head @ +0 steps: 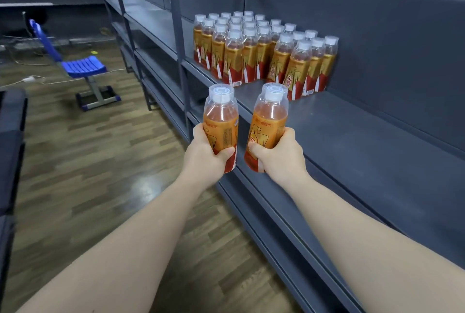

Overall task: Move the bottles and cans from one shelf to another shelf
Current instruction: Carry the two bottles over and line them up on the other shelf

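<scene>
My left hand (pixel 205 155) grips the lower half of an orange drink bottle (pixel 221 116) with a white cap under a clear cover, held upright over the shelf's front edge. My right hand (pixel 279 155) grips a second, identical bottle (pixel 269 116), tilted slightly left. Both bottles hang in the air just in front of the grey metal shelf (pixel 352 141). Further back on that same shelf stands a dense block of several like bottles (pixel 261 53), in rows against the back panel.
The grey shelving unit runs from far left to near right, with an upright post (pixel 180 43) and lower shelves (pixel 161 81) beneath. A blue chair (pixel 80 66) stands on the wooden floor at left, with a white cable (pixel 35 78) beside it. A dark object (pixel 10 161) fills the left edge.
</scene>
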